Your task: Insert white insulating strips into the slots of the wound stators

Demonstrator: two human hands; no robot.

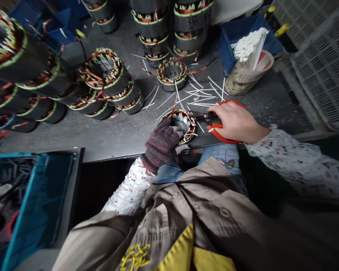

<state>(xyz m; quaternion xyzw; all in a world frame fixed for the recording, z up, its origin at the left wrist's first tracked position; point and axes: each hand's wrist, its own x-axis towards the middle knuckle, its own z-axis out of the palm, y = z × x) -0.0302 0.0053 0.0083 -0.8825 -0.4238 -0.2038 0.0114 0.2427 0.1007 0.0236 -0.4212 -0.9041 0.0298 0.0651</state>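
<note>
Unreadable yellow embroidery [135, 258] marks the brown buttoned jacket [214, 203]. The dark-gloved left hand [162, 145] grips a copper-wound metal ring [192, 125] at the grey bench's [101, 145] edge; the bare right hand [237, 120] clasps red-handled scissors [208, 117], tips indistinct. Farther, stacked grey rings [152, 28] are cut off above.

Dim light, deeply shadowed lower right.

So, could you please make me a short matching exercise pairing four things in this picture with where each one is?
Things:
1. Red-handled scissors
2. Nearest copper-wound ring
3. White sticks
4. Teal bin

Places:
A. touched by the gloved left hand
B. lower left of the picture
C. in the bare right hand
D. standing in a round holder

Pairs: 1-C, 2-A, 3-D, 4-B
</note>
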